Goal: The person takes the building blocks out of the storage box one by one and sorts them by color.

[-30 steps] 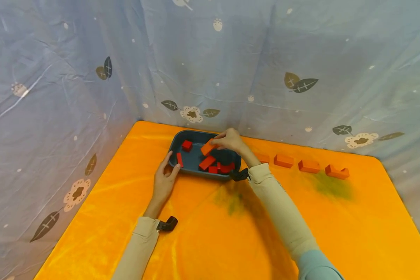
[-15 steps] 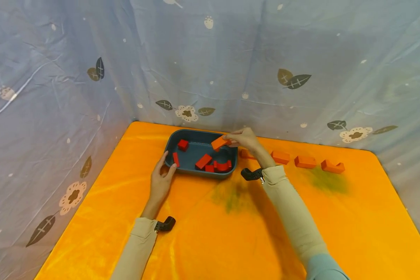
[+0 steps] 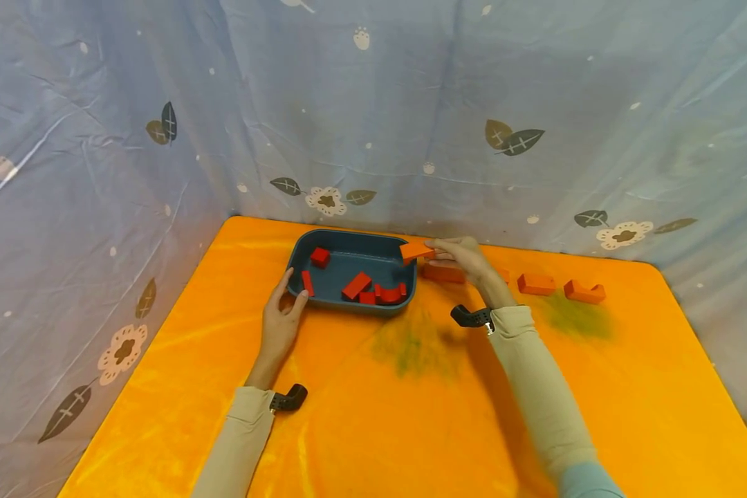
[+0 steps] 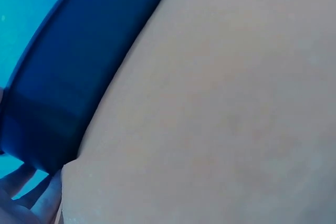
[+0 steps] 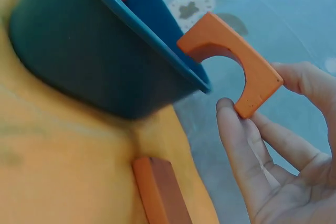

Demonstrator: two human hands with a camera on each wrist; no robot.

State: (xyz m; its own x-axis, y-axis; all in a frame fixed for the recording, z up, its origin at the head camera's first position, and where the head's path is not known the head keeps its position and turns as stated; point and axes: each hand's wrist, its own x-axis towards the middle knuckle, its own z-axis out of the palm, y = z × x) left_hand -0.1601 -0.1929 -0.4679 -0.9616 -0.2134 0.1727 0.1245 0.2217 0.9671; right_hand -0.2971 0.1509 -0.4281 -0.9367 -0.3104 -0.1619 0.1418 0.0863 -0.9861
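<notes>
My right hand [image 3: 469, 257] pinches an orange arch block [image 5: 233, 59] between thumb and fingertips, its half-round cutout plain in the right wrist view. In the head view this block overlaps the right back rim of a dark blue tray [image 3: 330, 299]. My left hand [image 3: 278, 321] holds the tray's left front corner, thumb at the front wall and fingers along the left side. Inside lie several red blocks: a cube [image 3: 320, 257], a thin piece [image 3: 308, 283], an oblong block [image 3: 356, 285], a small block [image 3: 367, 297] and a curved-cutout block [image 3: 391, 294].
Right of the tray, a row of orange blocks lies on the yellow cloth: an oblong [image 3: 444, 274], one mostly behind the right hand, another block [image 3: 537, 284] and one with a notched top [image 3: 585, 292]. A patterned grey curtain [image 3: 373, 124] stands behind the table.
My right hand has lifted the orange block out of the tray and carried it right, over the tray's right edge. The left hand keeps its place at the corner; the view has shifted slightly.
</notes>
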